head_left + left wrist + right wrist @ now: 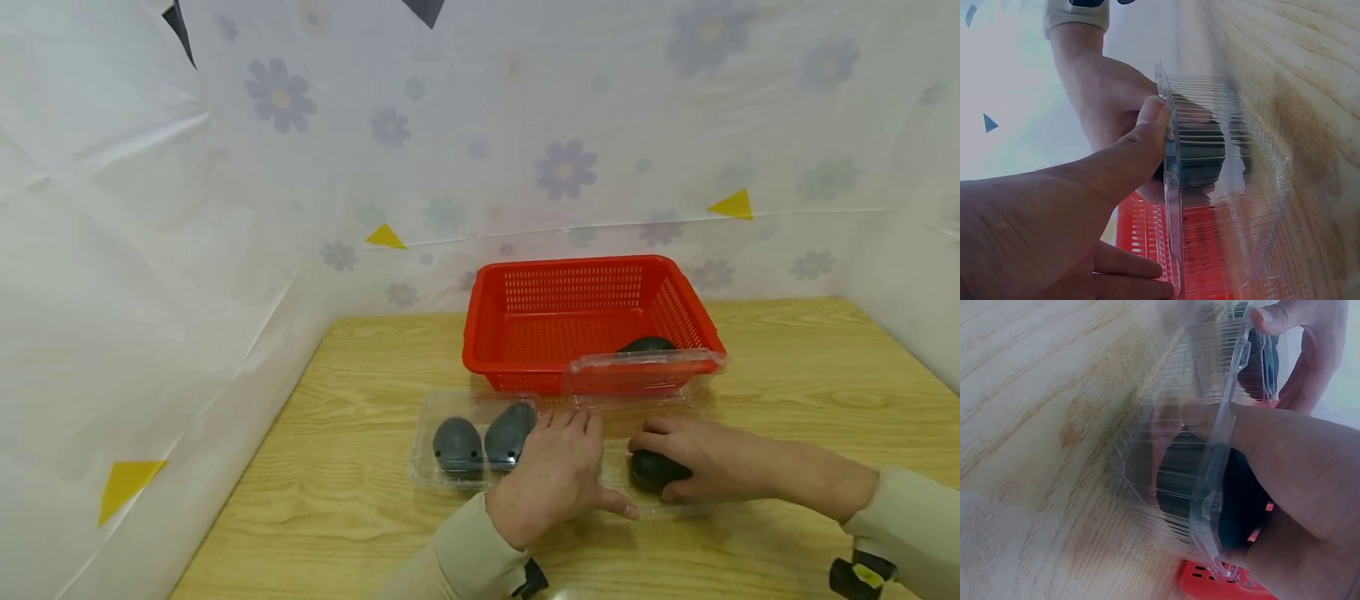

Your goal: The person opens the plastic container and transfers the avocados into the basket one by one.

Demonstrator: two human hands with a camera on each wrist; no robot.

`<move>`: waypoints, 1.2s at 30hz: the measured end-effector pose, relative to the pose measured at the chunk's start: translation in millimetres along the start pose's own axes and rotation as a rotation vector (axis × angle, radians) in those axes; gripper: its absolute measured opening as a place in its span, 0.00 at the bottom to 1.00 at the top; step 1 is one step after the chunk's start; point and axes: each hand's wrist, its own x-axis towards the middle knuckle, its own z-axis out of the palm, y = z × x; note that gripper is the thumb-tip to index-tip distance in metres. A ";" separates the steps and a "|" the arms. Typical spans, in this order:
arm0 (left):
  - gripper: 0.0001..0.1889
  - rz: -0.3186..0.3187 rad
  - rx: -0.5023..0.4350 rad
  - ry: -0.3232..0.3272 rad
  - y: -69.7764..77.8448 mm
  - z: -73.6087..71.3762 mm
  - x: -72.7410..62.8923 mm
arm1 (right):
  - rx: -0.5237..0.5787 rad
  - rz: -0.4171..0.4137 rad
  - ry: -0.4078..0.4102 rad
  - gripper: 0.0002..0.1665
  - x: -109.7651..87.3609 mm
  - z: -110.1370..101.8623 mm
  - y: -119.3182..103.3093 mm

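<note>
My right hand point(701, 454) grips a dark green avocado point(656, 472) inside an open clear plastic clamshell box point(1141, 469). Through the ribbed wall in the right wrist view, fingers curl round the fruit low in the box. My left hand point(553, 471) spreads over the same box's left side, its thumb point(1154, 112) lying on the rim in the left wrist view. Left of that hand stands a second clear box point(422, 467), with its lid down over two avocados point(457, 446). The left hand partly covers its right end.
Behind the boxes a red plastic basket point(487, 367) stands on the wooden table point(330, 500). One dark avocado point(647, 343) lies in its front right part. The open box's raised clear lid point(600, 379) overlaps the basket's front. A white flowered sheet point(465, 108) hangs behind the table.
</note>
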 end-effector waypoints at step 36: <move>0.59 -0.005 -0.024 -0.024 -1.0 -0.2 0.0 | -0.139 0.001 0.157 0.30 -19.5 -65.2 -32.2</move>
